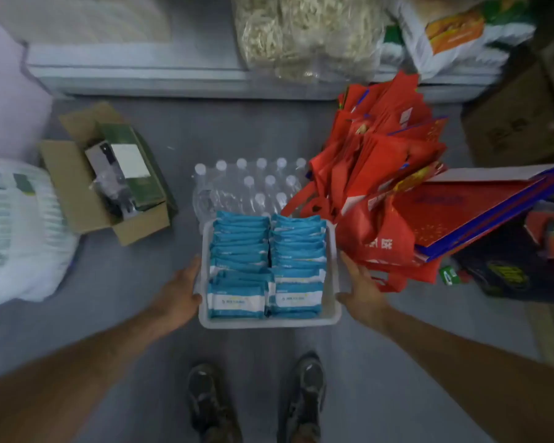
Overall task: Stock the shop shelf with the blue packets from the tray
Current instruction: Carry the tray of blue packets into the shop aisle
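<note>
A white plastic tray is held in front of me above the floor. Inside it stand two rows of blue packets with white labels, packed upright. My left hand grips the tray's left rim, thumb over the edge. My right hand grips the right rim in the same way. The far end of the tray hangs over a shrink-wrapped pack of water bottles on the floor.
An open cardboard box lies on the floor at left, beside a white sack. Red bags and red-and-blue flat bags pile up at right. A low grey shelf edge runs across the back. My shoes are below.
</note>
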### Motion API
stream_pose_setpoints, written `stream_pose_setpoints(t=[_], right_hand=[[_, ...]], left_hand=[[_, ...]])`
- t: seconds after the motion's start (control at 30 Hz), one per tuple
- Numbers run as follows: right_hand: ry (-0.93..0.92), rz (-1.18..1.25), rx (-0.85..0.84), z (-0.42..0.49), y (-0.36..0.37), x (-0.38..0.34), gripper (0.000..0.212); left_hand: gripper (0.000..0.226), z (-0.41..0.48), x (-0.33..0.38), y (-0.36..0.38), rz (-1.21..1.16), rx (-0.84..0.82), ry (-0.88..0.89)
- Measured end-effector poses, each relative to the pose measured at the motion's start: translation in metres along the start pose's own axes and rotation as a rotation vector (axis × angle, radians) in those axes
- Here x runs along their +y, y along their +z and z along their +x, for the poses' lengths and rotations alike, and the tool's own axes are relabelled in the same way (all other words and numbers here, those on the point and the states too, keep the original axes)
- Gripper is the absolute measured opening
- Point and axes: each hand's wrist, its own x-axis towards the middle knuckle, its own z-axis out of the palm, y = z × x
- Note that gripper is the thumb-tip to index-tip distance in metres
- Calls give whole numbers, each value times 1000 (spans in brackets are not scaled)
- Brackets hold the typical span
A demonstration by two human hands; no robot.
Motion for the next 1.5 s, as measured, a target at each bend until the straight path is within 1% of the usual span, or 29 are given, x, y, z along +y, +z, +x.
stream_pose_setpoints(t=[0.03, 0.1, 0.17, 0.27, 0.4, 0.47, 0.53, 0.63, 0.7, 0.73, 0.8, 0.83, 0.9, 0.93, 0.97, 1.0, 1.03, 1.07, 1.1, 1.13, 1.17, 1.2, 1.23, 1.3, 1.33, 1.37, 1.4, 1.43, 1.5], right_hand=[[1, -3, 28, 7, -4, -2, 106], [26, -3, 12, 25, 9, -3, 106], [-25, 38, 53, 33, 8, -14, 98], [-93, 10, 100, 44, 16, -19, 86], [-50, 63, 93, 56, 18, -17, 97], [-56, 78, 110, 49, 16, -19, 100], [-41, 120, 94, 39, 17, -24, 98], [-23, 142, 92, 19, 8, -38, 103], [-37, 149, 67, -4, -15, -60, 106], [-35, 138, 63, -10, -15, -62, 108], [-52, 143, 55, -36, -47, -86, 109], [-54, 135, 60, -42, -45, -88, 109], [-74, 136, 67, -67, -83, -113, 104], [-71, 128, 70, -71, -83, -114, 99], [-98, 120, 97, -86, -105, -128, 95], [-97, 124, 101, -99, -131, -143, 93], [-95, 124, 108, -99, -134, -141, 92], [-122, 147, 136, -116, -161, -154, 92], [-128, 173, 156, -132, -190, -166, 93], [-124, 171, 169, -133, -198, -167, 94], [-140, 186, 198, -155, -225, -174, 95], [-121, 209, 215, -179, -254, -183, 95], [-130, 211, 233, -179, -262, -184, 95], [-126, 235, 294, -229, -315, -185, 95], [-132, 236, 301, -229, -322, -189, 94], [-105, 281, 353, -258, -345, -179, 92], [-59, 318, 398, -292, -369, -171, 90], [-77, 338, 406, -292, -372, -170, 89], [-15, 414, 528, -361, -399, -139, 88]], left_hand=[[87, 5, 2, -3, -4, 26, 19], [89, 25, -10, 13, -12, 31, 26], [92, 31, -4, 15, -90, 56, 79], [94, 37, -3, 22, -145, 89, 128], [110, 51, -10, 20, -189, 62, 126], [112, 46, -3, 15, -177, 76, 99], [108, 40, 1, 12, -194, 80, 51], [106, 26, 5, 2, -203, 75, -1], [109, 6, 10, -20, -196, 93, 29], [108, -1, 4, -21, -188, 95, 28], [107, -29, 13, -48, -195, 93, 15], [108, -34, 6, -48, -209, 85, 5], [111, -62, 24, -82, -215, 125, 10], [113, -65, 19, -83, -215, 134, -7], [114, -80, 31, -103, -215, 185, 15], [114, -96, 47, -126, -242, 173, 14], [112, -99, 49, -126, -275, 169, 22], [109, -115, 66, -147, -288, 190, 63], [108, -132, 87, -171, -358, 160, 95], [109, -130, 86, -173, -376, 169, 92], [111, -149, 111, -194, -381, 200, 130], [112, -167, 134, -216, -390, 171, 159], [114, -169, 139, -221, -426, 174, 161], [112, -211, 201, -250, -402, 156, 251], [109, -217, 212, -254, -418, 192, 250], [106, -238, 249, -264, -390, 191, 305], [104, -257, 285, -272, -375, 143, 342], [103, -266, 292, -276, -363, 149, 339], [101, -295, 357, -279, -279, 90, 441]])
